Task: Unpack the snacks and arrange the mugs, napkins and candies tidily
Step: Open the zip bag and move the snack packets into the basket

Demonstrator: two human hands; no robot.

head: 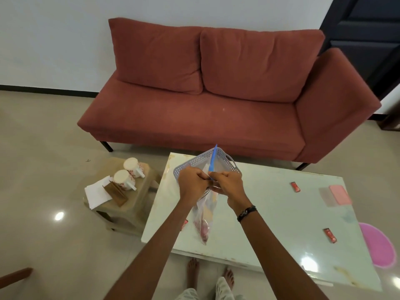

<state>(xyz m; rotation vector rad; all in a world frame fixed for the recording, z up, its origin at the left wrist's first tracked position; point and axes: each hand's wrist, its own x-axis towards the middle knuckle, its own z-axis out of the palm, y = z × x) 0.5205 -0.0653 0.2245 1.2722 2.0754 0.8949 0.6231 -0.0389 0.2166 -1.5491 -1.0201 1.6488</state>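
At frame centre you held the bag [204, 215] over the counter [270, 213], left hand [193, 183] and right hand [227, 182] fingers pinched on its blue seal. Thin and slippery, it hung limp; its contents, probably candies, sagged low, so gripping the seal suited.

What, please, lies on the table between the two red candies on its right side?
In the head view, the stretch of table between the far red candy and the near red candy is bare; only reflections show on the glossy top.
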